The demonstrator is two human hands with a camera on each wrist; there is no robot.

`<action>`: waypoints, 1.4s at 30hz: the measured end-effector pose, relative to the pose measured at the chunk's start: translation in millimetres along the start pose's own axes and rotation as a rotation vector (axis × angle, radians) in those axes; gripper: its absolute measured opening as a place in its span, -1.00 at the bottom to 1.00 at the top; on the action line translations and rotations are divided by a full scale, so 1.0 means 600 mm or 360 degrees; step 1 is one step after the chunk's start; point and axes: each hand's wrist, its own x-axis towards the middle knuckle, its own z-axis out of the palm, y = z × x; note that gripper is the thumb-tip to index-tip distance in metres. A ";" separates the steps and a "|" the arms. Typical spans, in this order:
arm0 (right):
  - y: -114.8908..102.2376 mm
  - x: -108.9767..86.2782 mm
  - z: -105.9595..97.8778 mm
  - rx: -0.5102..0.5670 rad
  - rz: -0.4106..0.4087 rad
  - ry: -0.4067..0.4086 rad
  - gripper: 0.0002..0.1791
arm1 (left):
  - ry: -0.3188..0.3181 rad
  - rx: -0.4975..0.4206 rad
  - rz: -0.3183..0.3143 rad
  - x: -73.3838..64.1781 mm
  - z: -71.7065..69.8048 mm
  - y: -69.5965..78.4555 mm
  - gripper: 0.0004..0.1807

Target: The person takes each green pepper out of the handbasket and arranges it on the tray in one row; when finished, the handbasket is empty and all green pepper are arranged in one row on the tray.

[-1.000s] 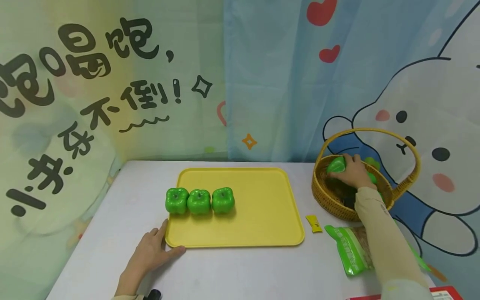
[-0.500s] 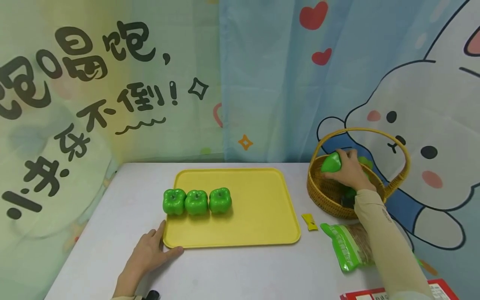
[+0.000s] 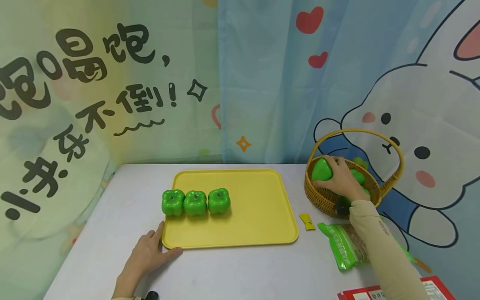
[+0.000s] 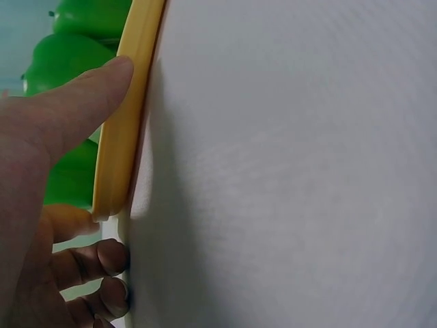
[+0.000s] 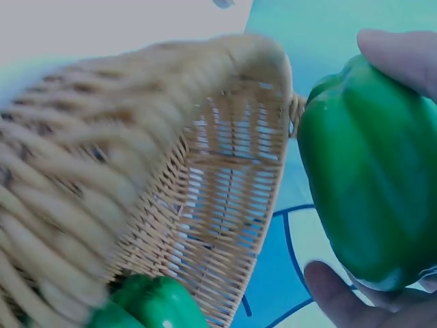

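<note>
Fingers (image 5: 339,295) around a glossy, lobed pepper (image 5: 375,181)

Bright head view, blurred basket rim (image 5: 136,102)

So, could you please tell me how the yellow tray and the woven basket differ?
The yellow tray is a flat rectangle with a low rim; the woven basket is rounded and deeper, with an arched handle.
The yellow tray looks smooth, while the woven basket shows brownish wickerwork.
The yellow tray bears three green peppers in a row; the woven basket's contents are partly hidden.
Both stand on the white table.
</note>
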 end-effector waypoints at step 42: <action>-0.213 -0.005 0.188 0.0176 -0.0667 -0.0042 -0.20 | 0.0009 -0.0021 -0.0009 0.001 0.001 -0.004 0.31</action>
